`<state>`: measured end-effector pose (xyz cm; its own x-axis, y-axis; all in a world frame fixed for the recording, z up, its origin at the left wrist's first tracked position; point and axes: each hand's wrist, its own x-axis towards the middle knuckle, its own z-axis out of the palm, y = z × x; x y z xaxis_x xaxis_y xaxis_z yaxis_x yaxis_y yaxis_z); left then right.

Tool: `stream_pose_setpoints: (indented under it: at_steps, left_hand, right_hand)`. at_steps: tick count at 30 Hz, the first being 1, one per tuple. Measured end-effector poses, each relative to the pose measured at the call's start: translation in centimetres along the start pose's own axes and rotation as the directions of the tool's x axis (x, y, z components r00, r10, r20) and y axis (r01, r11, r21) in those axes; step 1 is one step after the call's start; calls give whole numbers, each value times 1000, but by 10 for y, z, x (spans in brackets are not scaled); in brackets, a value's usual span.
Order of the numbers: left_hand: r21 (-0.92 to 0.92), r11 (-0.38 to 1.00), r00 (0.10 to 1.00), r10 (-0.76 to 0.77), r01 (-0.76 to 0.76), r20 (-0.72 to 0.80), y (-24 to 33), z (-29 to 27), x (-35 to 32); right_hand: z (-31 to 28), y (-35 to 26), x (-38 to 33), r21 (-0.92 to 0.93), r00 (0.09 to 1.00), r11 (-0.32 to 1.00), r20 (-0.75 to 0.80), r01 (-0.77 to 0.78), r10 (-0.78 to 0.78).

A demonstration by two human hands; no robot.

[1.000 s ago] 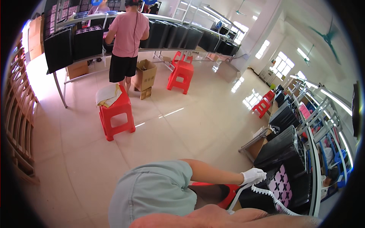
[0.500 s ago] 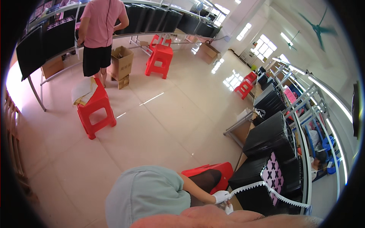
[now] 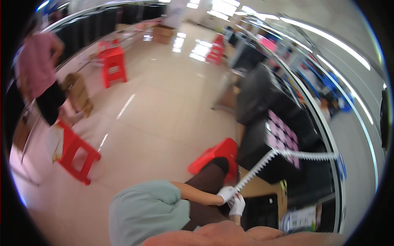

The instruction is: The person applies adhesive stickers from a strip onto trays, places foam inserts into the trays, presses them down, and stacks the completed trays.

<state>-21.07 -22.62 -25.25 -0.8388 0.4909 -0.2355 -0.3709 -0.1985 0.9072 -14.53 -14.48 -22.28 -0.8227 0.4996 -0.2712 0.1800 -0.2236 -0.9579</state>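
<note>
cord: white coiled cord, long axis running lower left to upper right
hands: gloved left hand and right hand both pinching its lower end

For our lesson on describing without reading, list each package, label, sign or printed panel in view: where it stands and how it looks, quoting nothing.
Cardboard box: brown, open-topped, on the floor at left beside a standing person.
Cardboard box: brown, closed, far across the floor.
Printed panel: pink-and-white chequered, on a black crate at right.
Printed sheet: white and blue, blurred, at lower right near the gloved hands gripping a white coiled cord.
</note>
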Motion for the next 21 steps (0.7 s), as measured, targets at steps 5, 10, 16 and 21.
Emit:
stream_pose_setpoints:
  at_steps: [5, 10, 16, 21]
  left_hand:
    - [242, 932, 960, 279, -270, -6, -31, -7, 25]
    - [159, 975, 987, 151, -158, 51, 37, 1, 20]
    - [375, 584, 646, 369, -720, 668, 92, 18, -15]
    - [276, 671, 280, -104, -689, 954, 51, 15, -16]
  right_hand:
    - [-14, -32, -11, -190, 967, 952, -47, 238, -251]
    - [-72, -123, -26, -326, 815, 807, -153, 492, -559]
    - [-166, -269, -5, -825, 450, 392, -191, 408, -872]
    - [-211, -400, 59, -977, 111, 35, -12, 209, -994]
